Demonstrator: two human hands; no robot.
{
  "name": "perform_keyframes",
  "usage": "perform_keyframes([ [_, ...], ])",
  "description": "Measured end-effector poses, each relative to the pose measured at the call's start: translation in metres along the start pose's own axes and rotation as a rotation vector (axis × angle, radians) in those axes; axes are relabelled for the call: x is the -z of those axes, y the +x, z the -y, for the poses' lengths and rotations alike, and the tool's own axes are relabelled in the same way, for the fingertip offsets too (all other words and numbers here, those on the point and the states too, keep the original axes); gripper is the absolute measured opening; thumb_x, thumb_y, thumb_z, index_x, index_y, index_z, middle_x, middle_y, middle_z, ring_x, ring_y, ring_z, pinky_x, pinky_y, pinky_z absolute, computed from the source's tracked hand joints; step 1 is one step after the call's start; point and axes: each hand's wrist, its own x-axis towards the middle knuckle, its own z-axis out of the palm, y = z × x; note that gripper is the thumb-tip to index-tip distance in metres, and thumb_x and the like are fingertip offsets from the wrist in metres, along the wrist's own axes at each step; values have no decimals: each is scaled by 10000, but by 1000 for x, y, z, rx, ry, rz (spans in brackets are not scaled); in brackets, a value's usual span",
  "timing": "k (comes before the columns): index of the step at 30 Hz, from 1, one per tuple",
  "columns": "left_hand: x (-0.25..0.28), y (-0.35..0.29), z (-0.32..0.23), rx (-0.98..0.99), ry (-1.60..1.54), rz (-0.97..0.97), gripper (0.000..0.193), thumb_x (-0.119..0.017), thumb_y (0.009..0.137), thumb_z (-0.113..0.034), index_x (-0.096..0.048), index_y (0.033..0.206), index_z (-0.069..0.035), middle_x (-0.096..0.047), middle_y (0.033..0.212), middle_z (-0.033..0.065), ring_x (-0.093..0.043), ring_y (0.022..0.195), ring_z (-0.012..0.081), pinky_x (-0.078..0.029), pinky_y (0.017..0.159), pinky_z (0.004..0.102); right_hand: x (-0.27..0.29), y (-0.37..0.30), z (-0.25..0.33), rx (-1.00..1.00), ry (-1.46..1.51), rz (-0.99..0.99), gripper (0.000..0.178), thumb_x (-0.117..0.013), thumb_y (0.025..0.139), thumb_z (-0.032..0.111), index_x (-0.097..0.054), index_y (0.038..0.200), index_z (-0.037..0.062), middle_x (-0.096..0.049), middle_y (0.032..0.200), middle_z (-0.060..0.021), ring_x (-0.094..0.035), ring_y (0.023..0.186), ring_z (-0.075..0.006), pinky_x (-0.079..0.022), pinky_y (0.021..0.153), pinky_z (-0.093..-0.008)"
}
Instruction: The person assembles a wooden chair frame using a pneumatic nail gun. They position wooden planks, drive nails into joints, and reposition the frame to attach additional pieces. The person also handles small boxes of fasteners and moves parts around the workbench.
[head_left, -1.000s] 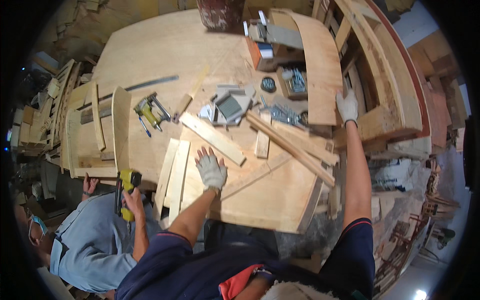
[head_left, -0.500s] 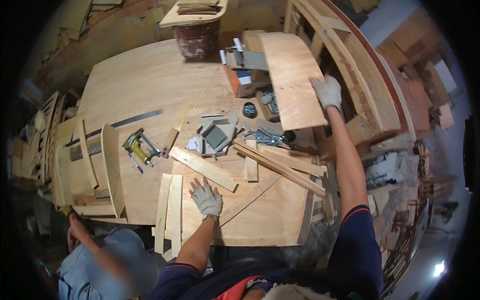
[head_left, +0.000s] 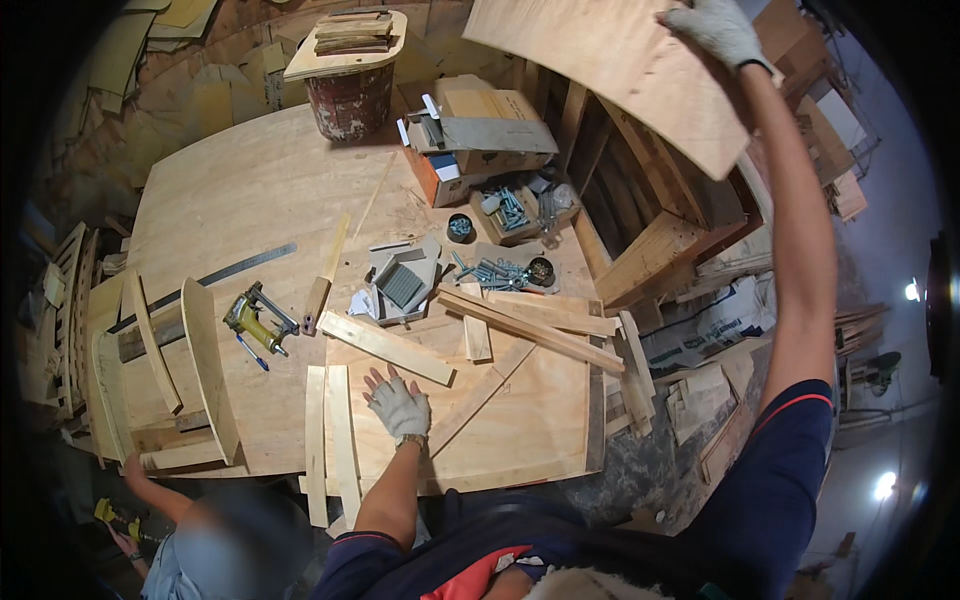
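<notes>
My right hand (head_left: pixel 716 36), in a pale fingerless glove, grips the edge of a curved plywood panel (head_left: pixel 612 62), raised over the wooden frame at the far right. Its thumb and some fingers are hidden behind the panel or cut by the view. My left hand (head_left: pixel 400 408), also gloved, lies with fingers spread on the plywood sheet (head_left: pixel 510 440) at the near side of the table. Just beyond it is a short wooden strip (head_left: pixel 388 348); two pale strips (head_left: pixel 345 430) lie to its left.
A green nail gun (head_left: pixel 258 318), a box of staples (head_left: pixel 404 285), loose bolts (head_left: pixel 497 270) and cardboard boxes (head_left: pixel 495 130) occupy the table. A paint-stained bucket (head_left: pixel 350 102) carries wood pieces. At the left, a co-worker (head_left: pixel 240 540) holds a yellow-green tool (head_left: pixel 118 518) beside a curved wooden assembly (head_left: pixel 212 370).
My right hand has lifted the plywood panel up and to the right, uncovering the boxes and bolts. My left hand stays on the plywood sheet. The co-worker's tool has moved lower, off the wooden assembly.
</notes>
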Motion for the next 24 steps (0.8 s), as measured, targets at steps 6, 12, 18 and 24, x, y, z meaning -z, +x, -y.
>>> perform_keyframes([
  [6,5,0,0,6,-25,16,664,-539,982,-345,-411,1568,-59,-240,1679,275,-116,1582,459,-75,1267,609,28,14,-143,-183,252,327,514,-759,866,554,-772,909,42,-703,805,-82,-664,783,-172,-543,733,-363],
  [12,6,1,-1,14,-29,62,662,-528,994,-352,-401,1573,-56,-216,1687,281,-100,1584,464,-64,1263,618,-13,-53,-260,-479,322,296,671,-746,832,628,-758,1016,-17,-762,945,-140,-695,820,-238,-544,802,-386],
  [18,2,1,1,6,-13,39,674,-539,987,-357,-400,1575,-59,-217,1688,279,-106,1584,463,-66,1264,617,-99,-157,-288,-424,77,457,806,-670,853,712,-745,1083,-56,-756,1088,-236,-699,1050,-376,-501,921,-417],
  [24,1,2,2,17,13,50,689,-543,983,-359,-381,1589,-73,-213,1688,282,-101,1584,467,-65,1262,621,-138,-208,-280,-650,151,506,860,-624,862,737,-722,1160,-65,-690,1225,-314,-654,1187,-431,-490,982,-436],
])
